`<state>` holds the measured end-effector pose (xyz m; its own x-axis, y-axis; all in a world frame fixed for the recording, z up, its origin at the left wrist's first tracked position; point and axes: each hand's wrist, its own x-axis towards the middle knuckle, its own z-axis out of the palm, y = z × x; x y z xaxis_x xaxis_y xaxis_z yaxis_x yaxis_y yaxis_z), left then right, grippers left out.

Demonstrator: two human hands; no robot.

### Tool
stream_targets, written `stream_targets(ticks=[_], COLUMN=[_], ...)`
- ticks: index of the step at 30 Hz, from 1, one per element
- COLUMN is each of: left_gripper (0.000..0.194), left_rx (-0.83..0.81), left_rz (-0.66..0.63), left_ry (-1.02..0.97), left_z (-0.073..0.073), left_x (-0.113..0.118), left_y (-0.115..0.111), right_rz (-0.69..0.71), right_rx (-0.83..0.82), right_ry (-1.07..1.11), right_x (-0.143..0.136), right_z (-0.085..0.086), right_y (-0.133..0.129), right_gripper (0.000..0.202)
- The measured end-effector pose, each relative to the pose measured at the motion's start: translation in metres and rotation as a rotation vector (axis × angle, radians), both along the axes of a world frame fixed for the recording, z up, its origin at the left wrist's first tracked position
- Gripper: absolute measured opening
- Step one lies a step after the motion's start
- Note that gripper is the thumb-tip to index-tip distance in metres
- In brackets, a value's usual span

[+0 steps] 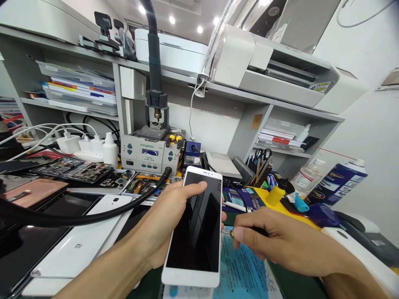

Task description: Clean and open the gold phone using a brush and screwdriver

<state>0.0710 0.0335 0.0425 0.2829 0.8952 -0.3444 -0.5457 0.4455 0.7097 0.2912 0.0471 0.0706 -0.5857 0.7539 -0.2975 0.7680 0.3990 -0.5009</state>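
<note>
Left hand [173,209] grasps white phone [195,245], screen up, over blue printed sheet [240,272]. Right hand [271,234] pinches slim tool [228,233] beside the phone's right edge; contact unclear. Left shelf [67,109]: clear trays [93,109] containing papers [82,92].

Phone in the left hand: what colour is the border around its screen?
White. The phone's border shows best in the head view.

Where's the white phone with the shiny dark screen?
In the head view, the white smartphone is just below the middle, in the left hand, with the right hand holding a thin tool beside its right edge.
</note>
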Motion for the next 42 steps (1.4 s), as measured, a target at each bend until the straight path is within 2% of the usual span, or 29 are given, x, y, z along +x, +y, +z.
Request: stream_targets(ticks=[11,30,36,40,42], left_gripper=[0.020,0.017,0.017,0.021,0.022], left_rx=[0.014,0.038,0.033,0.010,0.001], left_rz=[-0.032,-0.004,-0.001,-0.029,-0.035], left_ry=[-0.009,0.070,0.101,0.078,0.071], left_z=[-0.002,0.000,0.000,-0.002,-0.001], left_x=[0.001,0.001,0.001,0.000,0.001], left_y=[0.000,0.000,-0.001,0.000,0.000], right_rz=[-0.007,-0.025,-0.052,-0.145,-0.151], right_rx=[-0.019,0.039,-0.016,-0.085,-0.079], right_ry=[0.031,-0.014,-0.005,-0.019,-0.033], right_x=[0.001,-0.003,-0.004,-0.003,-0.002], right_z=[-0.001,0.003,0.004,0.003,0.003], right_y=[0.001,-0.004,-0.007,-0.008,-0.009], right_gripper=[0.049,0.054,0.060,0.065,0.063])
